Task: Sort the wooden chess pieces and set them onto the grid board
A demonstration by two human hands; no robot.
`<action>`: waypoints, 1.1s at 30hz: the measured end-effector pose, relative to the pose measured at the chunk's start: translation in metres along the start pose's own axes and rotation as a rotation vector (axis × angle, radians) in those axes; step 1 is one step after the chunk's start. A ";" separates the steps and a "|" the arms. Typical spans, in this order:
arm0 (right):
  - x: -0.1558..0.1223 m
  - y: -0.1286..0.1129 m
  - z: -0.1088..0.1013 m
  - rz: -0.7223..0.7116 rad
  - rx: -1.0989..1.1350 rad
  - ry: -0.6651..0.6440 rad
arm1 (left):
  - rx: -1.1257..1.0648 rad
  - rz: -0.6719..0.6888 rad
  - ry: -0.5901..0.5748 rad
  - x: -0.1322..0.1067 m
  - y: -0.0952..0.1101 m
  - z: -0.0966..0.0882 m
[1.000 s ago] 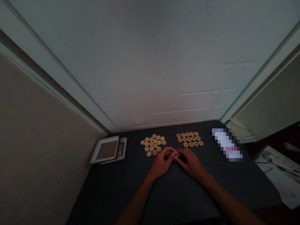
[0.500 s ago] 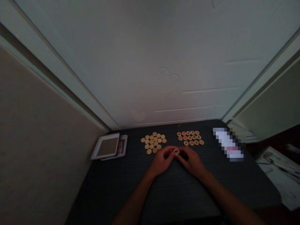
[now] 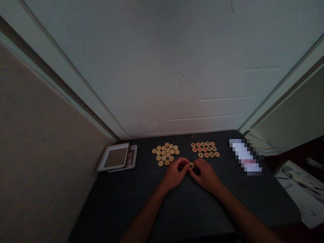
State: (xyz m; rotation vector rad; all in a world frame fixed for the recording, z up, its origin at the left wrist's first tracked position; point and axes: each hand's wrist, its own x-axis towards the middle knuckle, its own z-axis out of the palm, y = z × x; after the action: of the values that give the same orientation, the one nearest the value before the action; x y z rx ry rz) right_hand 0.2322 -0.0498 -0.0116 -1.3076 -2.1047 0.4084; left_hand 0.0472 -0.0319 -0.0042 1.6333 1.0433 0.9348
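Between the fingertips of my left hand (image 3: pixel 175 172) and my right hand (image 3: pixel 206 173) is one round wooden Chinese chess piece (image 3: pixel 191 165), its dark marking turned toward me. Both hands are closed in a pinch on it, just above the dark table. Beyond my left hand lies a loose cluster of plain-faced chess pieces (image 3: pixel 163 153), with no markings showing. Past my right hand, several pieces with red or black characters (image 3: pixel 204 149) lie face up in three rows.
Two stacked picture frames (image 3: pixel 115 157) lie at the left end of the dark table (image 3: pixel 192 212). A blurred-out pale object (image 3: pixel 245 157) lies at the right end. Behind the table stands a white panel (image 3: pixel 126 84) with heart reliefs. White furniture (image 3: pixel 301 192) stands lower right.
The chess piece has turned and shifted slightly to the right between my fingers. Both hands stay in nearly the same place, and the pieces on the table are unchanged.
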 end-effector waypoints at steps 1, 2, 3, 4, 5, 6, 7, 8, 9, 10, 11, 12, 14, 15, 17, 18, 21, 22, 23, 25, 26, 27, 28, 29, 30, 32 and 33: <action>0.000 0.000 0.000 0.001 0.010 -0.008 | 0.013 0.008 0.002 0.000 0.001 0.000; 0.001 0.000 0.000 0.001 0.017 -0.012 | 0.034 0.018 0.006 0.000 0.002 -0.001; 0.001 0.001 0.000 0.002 0.021 -0.014 | 0.060 0.032 0.009 -0.001 0.003 -0.002; 0.001 0.001 0.001 0.005 0.025 -0.016 | 0.086 0.047 0.006 -0.001 0.004 -0.003; 0.001 0.002 0.001 0.012 0.029 -0.017 | 0.107 0.064 -0.001 -0.001 0.004 -0.004; 0.001 0.004 0.002 0.021 0.034 -0.020 | 0.119 0.081 -0.010 -0.001 0.005 -0.004; 0.001 0.005 0.002 0.032 0.043 -0.025 | 0.121 0.097 -0.016 -0.001 0.005 -0.005; 0.001 0.006 0.002 0.042 0.054 -0.033 | 0.117 0.110 -0.018 -0.001 0.006 -0.005; 0.000 0.007 0.002 0.052 0.067 -0.039 | 0.110 0.122 -0.017 -0.002 0.006 -0.004; 0.000 0.008 0.002 0.059 0.081 -0.045 | 0.105 0.130 -0.017 -0.002 0.006 -0.004; 0.000 0.008 0.002 0.067 0.095 -0.046 | 0.103 0.134 -0.018 -0.003 0.006 -0.003; 0.000 0.008 0.001 0.074 0.109 -0.046 | 0.104 0.134 -0.022 -0.003 0.006 -0.002; 0.001 0.008 0.000 0.086 0.131 -0.055 | 0.107 0.123 -0.026 -0.004 0.005 0.000; 0.001 0.007 -0.001 0.092 0.138 -0.065 | 0.109 0.117 -0.025 -0.004 0.005 0.001; 0.002 0.006 -0.002 0.095 0.141 -0.094 | 0.121 0.116 -0.028 -0.005 0.003 0.002; 0.002 0.006 -0.003 0.087 0.138 -0.116 | 0.132 0.121 -0.032 -0.005 0.003 0.003; -0.001 0.007 -0.002 0.052 0.097 -0.158 | 0.172 0.148 -0.036 -0.004 0.001 0.003; -0.003 0.007 -0.002 0.042 0.081 -0.164 | 0.182 0.156 -0.029 -0.004 0.000 0.003; -0.004 0.008 -0.002 0.034 0.068 -0.164 | 0.187 0.164 -0.023 -0.005 0.000 0.003; -0.007 0.009 -0.001 0.021 0.058 -0.150 | 0.184 0.174 -0.021 -0.005 -0.001 0.003; -0.007 0.009 -0.001 0.014 0.062 -0.147 | 0.179 0.177 -0.027 -0.005 -0.001 0.003; -0.007 0.009 -0.001 0.010 0.071 -0.150 | 0.175 0.178 -0.036 -0.005 -0.001 0.003; -0.006 0.008 -0.002 0.014 0.080 -0.151 | 0.176 0.180 -0.045 -0.006 0.000 0.002; -0.004 0.007 -0.002 0.029 0.088 -0.148 | 0.182 0.183 -0.055 -0.006 0.001 0.002; -0.002 0.006 -0.003 0.047 0.094 -0.146 | 0.192 0.185 -0.062 -0.006 0.002 0.001; 0.002 0.004 -0.004 0.081 0.101 -0.142 | 0.211 0.186 -0.073 -0.007 0.003 0.001; 0.004 0.003 -0.005 0.088 0.103 -0.138 | 0.216 0.184 -0.077 -0.007 0.004 0.001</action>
State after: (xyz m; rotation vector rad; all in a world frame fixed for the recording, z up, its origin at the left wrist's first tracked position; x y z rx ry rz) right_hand 0.2362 -0.0453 -0.0082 -1.3492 -2.1129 0.6530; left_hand 0.0463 -0.0393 -0.0012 1.9561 0.9805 0.8938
